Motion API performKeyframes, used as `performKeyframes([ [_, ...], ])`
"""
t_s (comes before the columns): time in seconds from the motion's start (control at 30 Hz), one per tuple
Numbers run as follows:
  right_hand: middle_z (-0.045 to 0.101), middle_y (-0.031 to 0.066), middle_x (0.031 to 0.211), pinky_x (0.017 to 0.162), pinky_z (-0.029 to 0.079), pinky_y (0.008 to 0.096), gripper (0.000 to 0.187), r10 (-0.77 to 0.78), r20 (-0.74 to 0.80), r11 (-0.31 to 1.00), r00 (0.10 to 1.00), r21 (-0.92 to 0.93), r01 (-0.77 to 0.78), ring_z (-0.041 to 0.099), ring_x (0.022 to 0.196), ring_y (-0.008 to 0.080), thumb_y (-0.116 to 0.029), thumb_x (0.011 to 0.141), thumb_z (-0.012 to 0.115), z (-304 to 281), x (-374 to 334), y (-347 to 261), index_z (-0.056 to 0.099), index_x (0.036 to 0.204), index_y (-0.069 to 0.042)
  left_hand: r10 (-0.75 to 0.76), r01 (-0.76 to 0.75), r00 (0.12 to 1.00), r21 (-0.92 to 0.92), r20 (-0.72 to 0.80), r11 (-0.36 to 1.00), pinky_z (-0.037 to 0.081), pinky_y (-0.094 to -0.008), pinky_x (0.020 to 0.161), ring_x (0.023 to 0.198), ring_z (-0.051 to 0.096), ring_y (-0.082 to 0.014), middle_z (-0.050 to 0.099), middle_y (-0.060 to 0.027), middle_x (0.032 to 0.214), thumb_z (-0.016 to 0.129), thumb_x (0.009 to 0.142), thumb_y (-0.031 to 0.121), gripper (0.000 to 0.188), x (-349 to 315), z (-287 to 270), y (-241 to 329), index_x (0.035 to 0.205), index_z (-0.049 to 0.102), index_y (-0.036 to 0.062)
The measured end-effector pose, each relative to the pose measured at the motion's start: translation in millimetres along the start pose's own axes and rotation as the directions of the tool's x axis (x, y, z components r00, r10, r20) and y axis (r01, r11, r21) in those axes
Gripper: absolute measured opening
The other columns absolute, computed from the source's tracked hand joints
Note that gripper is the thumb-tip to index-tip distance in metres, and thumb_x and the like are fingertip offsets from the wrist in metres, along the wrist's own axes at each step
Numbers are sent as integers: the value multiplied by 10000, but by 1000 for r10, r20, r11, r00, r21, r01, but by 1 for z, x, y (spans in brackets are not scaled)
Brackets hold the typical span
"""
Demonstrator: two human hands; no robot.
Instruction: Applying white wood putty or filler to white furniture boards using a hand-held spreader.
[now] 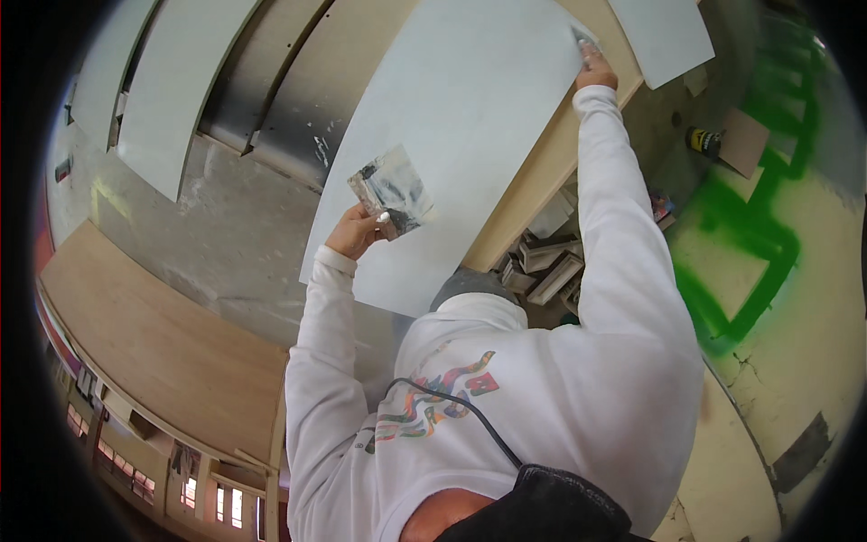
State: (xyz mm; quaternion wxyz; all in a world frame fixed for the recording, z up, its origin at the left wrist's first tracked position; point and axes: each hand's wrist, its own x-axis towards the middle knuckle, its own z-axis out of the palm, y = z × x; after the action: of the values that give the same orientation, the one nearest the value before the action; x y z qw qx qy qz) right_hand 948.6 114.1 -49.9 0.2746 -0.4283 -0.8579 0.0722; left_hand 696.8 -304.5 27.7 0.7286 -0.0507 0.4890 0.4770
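A long pale grey-white panel (470, 99) lies in front of me. Over its near left part, my left hand (355, 233) is closed on the edge of a flat, squarish plate (395, 185) smeared with white and dark filler, like a wide putty spreader. White stuff sits on my thumb. At the panel's far right edge, my right hand (596, 69) is stretched out, its fingers around a small grey blade-like tool (581, 34) that touches the surface. The tool's exact kind is too small to tell.
Bare wood (528, 172) runs along the panel's right side, with stacked wooden offcuts (551, 271) below it. More pale panels (176, 86) stand at the left, beyond a brown wooden tabletop (163, 325). At the right are a dark can (703, 141) and green paint (722, 226) on a pale surface.
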Motion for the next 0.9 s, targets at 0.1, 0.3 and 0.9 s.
performKeyframes([
  [0.1,569,82,1016,844,405,335,352,69,298,973,952,-232,2,537,918,252,-25,703,453,-2,-17,-27,581,1007,-149,-37,37,999,0,22,999,437,-293,649,722,545,-153,571,-64,862,513,782,60,218,9,-9,0,996,489,24],
  [0.3,576,215,891,768,428,381,315,671,118,718,732,-353,-600,541,865,361,-178,691,484,-43,48,-55,566,930,10,-82,91,981,-39,176,995,436,-300,689,759,540,-153,568,-61,904,537,765,50,241,43,-15,8,1001,501,16],
  [0.9,587,121,963,733,453,304,287,746,392,590,538,-763,-262,558,920,242,-144,700,543,54,155,-54,564,956,-17,-324,396,815,-52,480,917,433,-377,764,775,556,-203,573,-81,856,560,686,35,284,106,-36,52,967,525,25],
])
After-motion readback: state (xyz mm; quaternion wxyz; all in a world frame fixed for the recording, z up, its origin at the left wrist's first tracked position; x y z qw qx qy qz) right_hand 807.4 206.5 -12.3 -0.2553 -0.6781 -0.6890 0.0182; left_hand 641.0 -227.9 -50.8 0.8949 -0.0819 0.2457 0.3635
